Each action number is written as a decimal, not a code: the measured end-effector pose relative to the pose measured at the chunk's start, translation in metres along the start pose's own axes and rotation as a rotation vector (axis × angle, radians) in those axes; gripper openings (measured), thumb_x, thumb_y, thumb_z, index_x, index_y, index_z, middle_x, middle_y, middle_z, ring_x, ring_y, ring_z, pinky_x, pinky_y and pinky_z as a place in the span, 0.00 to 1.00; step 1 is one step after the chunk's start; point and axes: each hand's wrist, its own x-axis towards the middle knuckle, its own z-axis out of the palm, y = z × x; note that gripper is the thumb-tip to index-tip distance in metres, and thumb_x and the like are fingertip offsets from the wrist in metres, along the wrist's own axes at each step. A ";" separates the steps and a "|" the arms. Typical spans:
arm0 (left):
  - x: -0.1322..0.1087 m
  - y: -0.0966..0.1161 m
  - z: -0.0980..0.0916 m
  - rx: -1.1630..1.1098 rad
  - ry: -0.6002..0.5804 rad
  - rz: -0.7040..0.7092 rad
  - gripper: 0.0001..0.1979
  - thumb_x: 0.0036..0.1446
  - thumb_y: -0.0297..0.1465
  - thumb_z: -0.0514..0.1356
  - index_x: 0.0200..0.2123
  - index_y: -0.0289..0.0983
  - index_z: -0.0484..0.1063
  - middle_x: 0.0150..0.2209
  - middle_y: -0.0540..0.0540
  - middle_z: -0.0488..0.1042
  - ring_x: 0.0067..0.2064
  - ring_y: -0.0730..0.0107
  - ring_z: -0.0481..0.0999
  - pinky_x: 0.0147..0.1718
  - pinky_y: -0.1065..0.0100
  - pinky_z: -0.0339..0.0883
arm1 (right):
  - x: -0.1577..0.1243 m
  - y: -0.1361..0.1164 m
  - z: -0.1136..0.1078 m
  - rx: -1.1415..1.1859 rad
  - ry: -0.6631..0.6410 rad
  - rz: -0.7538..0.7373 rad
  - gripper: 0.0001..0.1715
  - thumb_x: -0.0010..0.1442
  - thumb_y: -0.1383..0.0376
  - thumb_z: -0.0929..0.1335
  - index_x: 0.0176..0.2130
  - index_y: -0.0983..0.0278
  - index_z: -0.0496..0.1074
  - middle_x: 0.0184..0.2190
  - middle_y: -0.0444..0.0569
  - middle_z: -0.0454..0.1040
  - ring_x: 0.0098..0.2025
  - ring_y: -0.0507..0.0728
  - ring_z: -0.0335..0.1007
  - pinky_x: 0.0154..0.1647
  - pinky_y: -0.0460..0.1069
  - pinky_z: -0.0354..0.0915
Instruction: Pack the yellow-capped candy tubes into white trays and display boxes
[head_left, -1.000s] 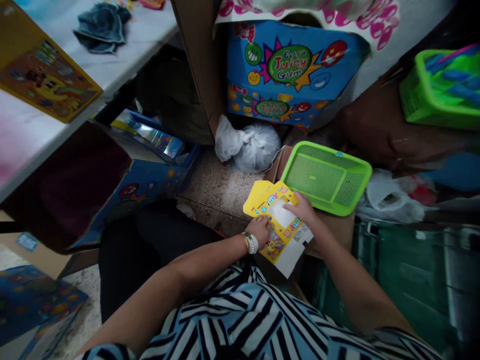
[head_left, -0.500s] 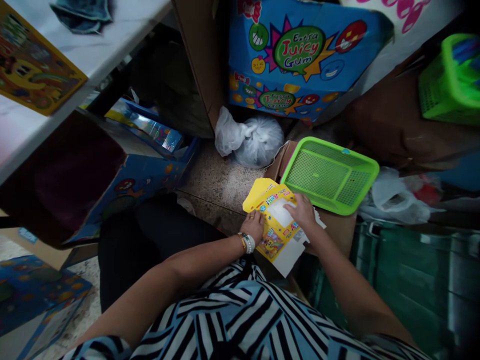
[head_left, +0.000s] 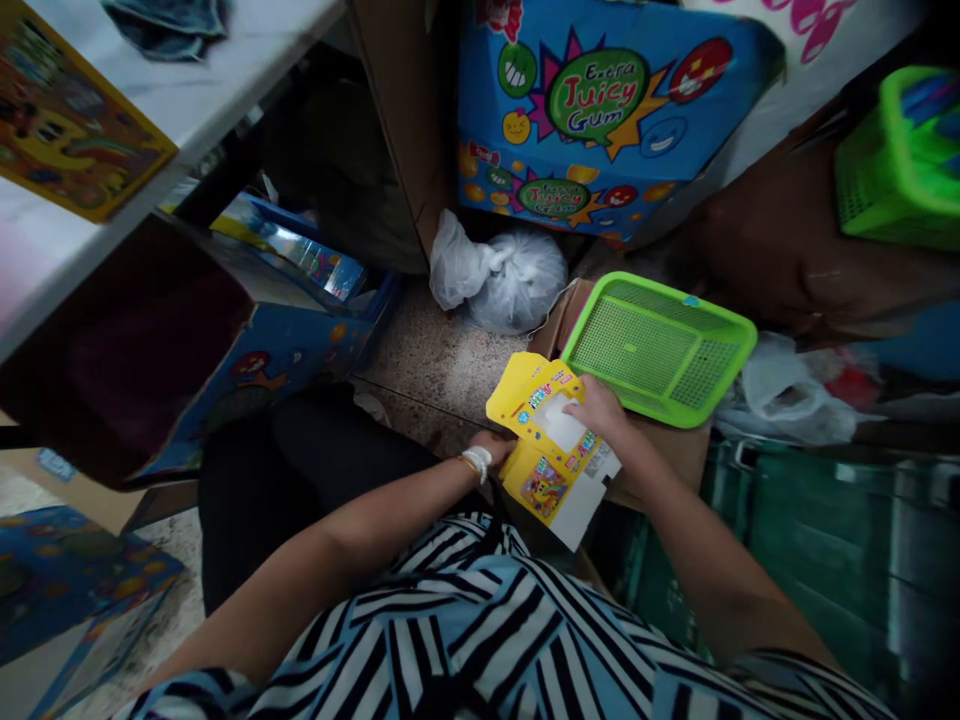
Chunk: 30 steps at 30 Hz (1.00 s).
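Observation:
A flattened yellow cardboard box [head_left: 551, 480] with printed cartoon figures, a pale window area and white flaps lies over my lap, tilted. My right hand [head_left: 602, 408] grips its upper right edge, with the thumb across the front near the pale area. At the opposite edge, my left hand [head_left: 491, 450] holds the box, its fingers partly hidden behind the cardboard. Just beyond my right hand, a shallow green plastic basket [head_left: 630, 348] rests on a brown carton.
A knotted plastic bag [head_left: 517, 283] sits on the floor ahead, below a large blue gum carton [head_left: 600, 120]. On the left stand a white table [head_left: 247, 60] and an open carton [head_left: 277, 370]. Green crates [head_left: 817, 530] and a tall green basket [head_left: 874, 180] are at the right.
My left hand has slid from the front of the yellow box to its left edge, fingers now going behind it. My right hand keeps its grip, and the box has shifted slightly.

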 end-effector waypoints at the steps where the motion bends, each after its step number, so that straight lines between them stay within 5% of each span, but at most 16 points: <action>1: 0.003 0.000 -0.003 -0.068 0.003 -0.029 0.10 0.59 0.36 0.61 0.32 0.35 0.69 0.30 0.44 0.75 0.37 0.61 0.79 0.37 0.61 0.75 | 0.003 -0.001 -0.001 0.018 -0.023 0.025 0.33 0.46 0.57 0.75 0.50 0.63 0.67 0.44 0.57 0.76 0.43 0.65 0.72 0.41 0.54 0.65; 7: 0.001 0.013 -0.013 -0.333 -0.075 -0.008 0.07 0.64 0.26 0.54 0.34 0.32 0.71 0.32 0.42 0.79 0.36 0.71 0.80 0.40 0.68 0.77 | 0.022 -0.005 -0.007 0.109 -0.116 0.085 0.34 0.36 0.59 0.78 0.44 0.63 0.72 0.38 0.53 0.78 0.40 0.64 0.74 0.39 0.54 0.67; 12: -0.004 0.016 -0.011 -0.320 -0.068 0.047 0.05 0.61 0.23 0.56 0.36 0.33 0.72 0.36 0.42 0.81 0.38 0.71 0.81 0.41 0.68 0.77 | 0.017 0.000 -0.016 0.260 -0.239 0.053 0.19 0.37 0.60 0.77 0.33 0.61 0.76 0.27 0.45 0.79 0.30 0.58 0.74 0.30 0.50 0.67; 16: -0.014 0.014 0.001 -0.107 -0.009 0.118 0.05 0.62 0.26 0.57 0.34 0.33 0.72 0.29 0.44 0.78 0.34 0.67 0.80 0.36 0.66 0.76 | -0.002 0.010 -0.023 0.451 -0.327 0.019 0.17 0.45 0.56 0.75 0.36 0.61 0.79 0.30 0.44 0.81 0.28 0.56 0.75 0.25 0.48 0.69; 20: -0.027 0.020 0.015 0.204 0.055 0.331 0.07 0.62 0.30 0.57 0.37 0.35 0.74 0.37 0.42 0.77 0.45 0.60 0.77 0.47 0.59 0.72 | -0.014 0.021 -0.019 0.532 -0.183 0.090 0.20 0.49 0.55 0.72 0.41 0.62 0.78 0.35 0.48 0.82 0.32 0.59 0.77 0.28 0.50 0.71; 23: -0.022 0.030 0.021 0.436 -0.026 0.586 0.10 0.61 0.28 0.57 0.44 0.36 0.75 0.48 0.41 0.75 0.53 0.59 0.71 0.57 0.58 0.64 | -0.017 0.026 -0.013 0.544 -0.059 0.155 0.22 0.49 0.53 0.72 0.42 0.63 0.78 0.37 0.50 0.82 0.34 0.60 0.77 0.29 0.51 0.71; 30: 0.005 0.037 0.031 0.866 -0.189 0.886 0.11 0.64 0.26 0.53 0.38 0.33 0.76 0.44 0.35 0.73 0.53 0.55 0.68 0.55 0.56 0.60 | -0.014 0.020 -0.006 0.579 -0.045 0.124 0.22 0.48 0.53 0.72 0.40 0.63 0.78 0.35 0.48 0.82 0.33 0.58 0.76 0.30 0.50 0.70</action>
